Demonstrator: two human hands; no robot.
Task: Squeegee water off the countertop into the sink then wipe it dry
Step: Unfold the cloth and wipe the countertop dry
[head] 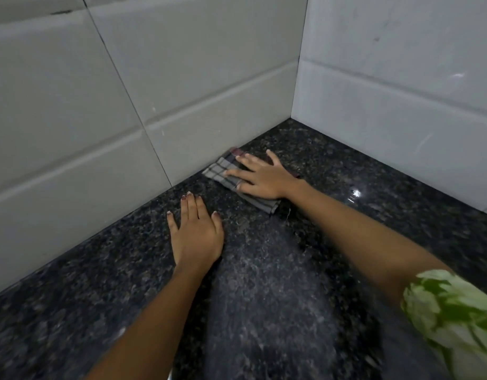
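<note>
1. I am pressing the cloth (231, 175) flat on the counter (278, 283), folded into a pad, under my right hand (260, 178); its far edge is lying just beside the wall tiles (99, 105), near the corner.
2. My right hand is lying palm down on the cloth with fingers spread, not pinching or bunching it, so I judge I am pushing it along as a wiping pad.
3. My left hand (195, 231) is resting flat on the bare counter, near the cloth's closer end and apart from it, fingers together and thumb out, holding nothing; I take it to be bracing me.
4. No squeegee and no sink are showing anywhere around my hands, so I am judging the squeegee step done and the drying step under way.
5. Between my forearms the stone is showing a paler, hazy band that may be a leftover film of moisture, though I cannot tell for sure; a glint is shining to the right of my right wrist.
6. What I am judging left: the strip along the tiles, the corner beyond my right hand, and that hazy band.
7. My green patterned sleeve (456, 319) is showing at the right edge.
</note>
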